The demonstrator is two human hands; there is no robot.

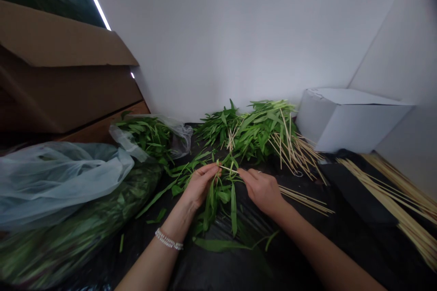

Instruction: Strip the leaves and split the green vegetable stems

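Observation:
My left hand (204,181) pinches a leafy green stem (217,163) between thumb and fingers, and long narrow leaves (233,209) hang below it. Between my two hands runs a thin pale wooden skewer (229,170). My right hand (261,188) is closed on the skewer's right end, and its other end reaches the stem at my left fingertips. Whether the tip has gone through the stem is too small to tell. Loose leaves (186,175) lie around and under my hands on the black plastic sheet (191,273).
Behind my hands lies a heap of leafy greens (259,132) on skewers (302,154). Loose skewers (303,200) lie right of my right hand, bundled sticks (385,191) farther right. Bagged greens (95,218) and a cardboard box (68,86) are left; a white box (348,118) stands back right.

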